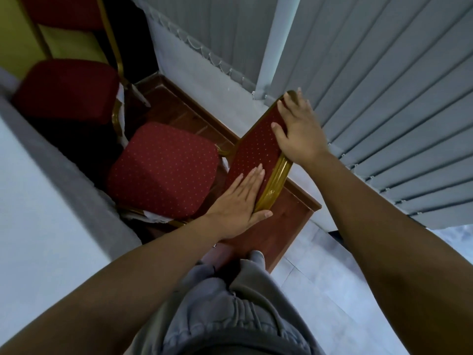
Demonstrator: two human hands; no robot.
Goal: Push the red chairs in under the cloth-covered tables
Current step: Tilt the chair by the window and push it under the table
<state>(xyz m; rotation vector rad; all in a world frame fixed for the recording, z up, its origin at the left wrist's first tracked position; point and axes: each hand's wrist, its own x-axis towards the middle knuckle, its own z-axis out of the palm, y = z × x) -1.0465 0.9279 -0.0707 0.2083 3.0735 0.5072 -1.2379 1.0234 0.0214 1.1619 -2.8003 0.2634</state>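
A red dotted chair with a gold frame stands right in front of me; its seat [163, 170] points toward the cloth-covered table [38, 190] at the left. My left hand [238, 201] lies flat against the near end of the backrest [256, 149], thumb hooked behind the gold rail. At the far top corner of the backrest, my right hand [298, 129] grips with the fingers over the top. A second red chair [66, 88] sits farther along, close to the table's edge.
Grey vertical blinds [371, 85] hang close on the right. A wooden platform [281, 226] runs under the chairs and ends in a step onto pale floor tiles [332, 272]. My grey shorts fill the bottom middle.
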